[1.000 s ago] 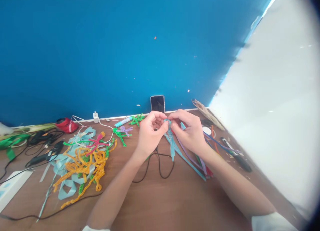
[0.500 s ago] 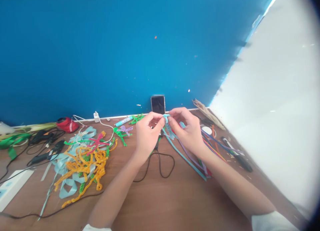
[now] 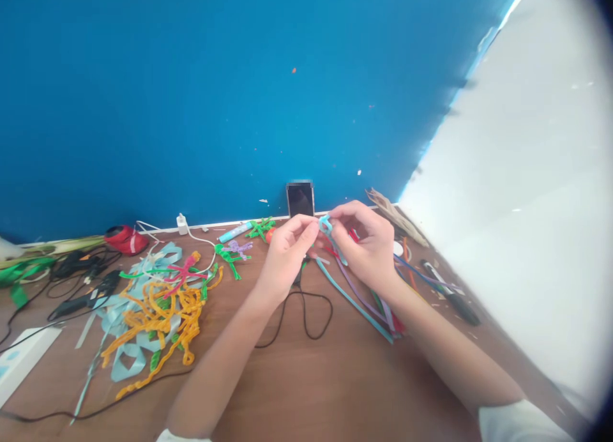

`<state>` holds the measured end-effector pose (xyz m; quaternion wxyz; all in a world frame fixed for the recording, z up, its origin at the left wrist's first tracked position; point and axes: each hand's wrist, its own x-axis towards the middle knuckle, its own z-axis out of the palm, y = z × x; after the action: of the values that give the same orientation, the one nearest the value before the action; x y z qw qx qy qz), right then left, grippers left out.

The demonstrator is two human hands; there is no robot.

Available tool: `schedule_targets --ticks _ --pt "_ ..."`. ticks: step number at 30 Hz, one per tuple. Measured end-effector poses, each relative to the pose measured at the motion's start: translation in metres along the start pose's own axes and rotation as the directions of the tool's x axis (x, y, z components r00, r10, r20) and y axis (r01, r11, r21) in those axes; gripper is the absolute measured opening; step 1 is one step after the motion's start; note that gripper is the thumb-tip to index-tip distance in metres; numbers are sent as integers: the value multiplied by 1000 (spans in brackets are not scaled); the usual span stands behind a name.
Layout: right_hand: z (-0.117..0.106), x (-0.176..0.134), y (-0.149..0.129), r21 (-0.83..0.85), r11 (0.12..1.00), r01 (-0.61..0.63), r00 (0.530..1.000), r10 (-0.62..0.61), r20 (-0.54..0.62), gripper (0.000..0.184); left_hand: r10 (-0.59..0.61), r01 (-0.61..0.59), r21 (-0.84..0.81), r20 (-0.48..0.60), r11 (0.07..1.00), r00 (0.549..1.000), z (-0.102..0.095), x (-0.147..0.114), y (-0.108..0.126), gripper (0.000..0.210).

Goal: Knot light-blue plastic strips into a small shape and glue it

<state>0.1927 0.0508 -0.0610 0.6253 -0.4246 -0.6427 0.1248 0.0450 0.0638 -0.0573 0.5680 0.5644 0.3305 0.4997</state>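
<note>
Above the desk, a light-blue pipe cleaner (image 3: 325, 223) is bent into a small loop between my fingertips. My left hand (image 3: 290, 250) pinches it from the left, thumb against index finger. From the right, my right hand (image 3: 366, 244) pinches the same piece with thumb and forefinger. Below and partly behind the right hand lie loose pipe cleaners, among them a long light-blue one (image 3: 354, 301) and a purple one (image 3: 361, 292). How the loop's ends run is hidden by my fingers.
A phone (image 3: 300, 199) leans against the blue wall. To the left lies a tangle of orange pipe cleaners (image 3: 163, 314) over light-blue ribbon (image 3: 130, 360), with small green and purple figures nearby. A black cable (image 3: 306, 320), a marker (image 3: 453, 295) and a power strip (image 3: 29, 359) are also on the desk.
The light-blue pipe cleaner now shows as an open loop between the fingertips, where it was a bunched piece before. My right hand has turned slightly; both hands still pinch it.
</note>
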Motion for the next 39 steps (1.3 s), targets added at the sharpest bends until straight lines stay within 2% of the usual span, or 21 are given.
schedule_targets --ticks 3,6,8,16,22,24,27,29,34,39 --pt "0 1 -1 65 996 -63 998 61 30 8 -89 97 -93 92 991 992 -3 2 1 23" --pt "0 0 -2 84 996 -43 998 40 42 11 -139 165 -140 181 976 974 -7 4 0 26" --pt "-1 0 -3 67 998 -22 999 19 45 13 -139 168 -137 198 976 970 -9 5 0 27" --pt "-3 1 -1 7 1000 19 996 -19 85 15 -69 75 -50 118 996 991 -6 3 -2 27" --pt "-1 1 3 130 987 -91 996 90 16 6 5 -5 -4 32 1000 999 -1 4 -4 24" --pt "0 1 2 177 975 -137 990 140 -4 5 37 -38 24 46 999 998 1 5 -6 25" --pt "0 2 0 222 960 -170 983 181 -31 8 53 -66 83 155 994 986 1 6 -12 28" --pt "0 3 0 238 955 -175 981 189 -38 9 59 -83 124 189 989 980 1 6 -16 31" --pt "3 2 2 266 945 -188 980 198 -10 15 73 -103 185 165 977 984 5 1 -21 33" --pt "3 1 3 207 959 -195 981 194 26 7 55 -70 129 121 989 991 6 2 -19 34"
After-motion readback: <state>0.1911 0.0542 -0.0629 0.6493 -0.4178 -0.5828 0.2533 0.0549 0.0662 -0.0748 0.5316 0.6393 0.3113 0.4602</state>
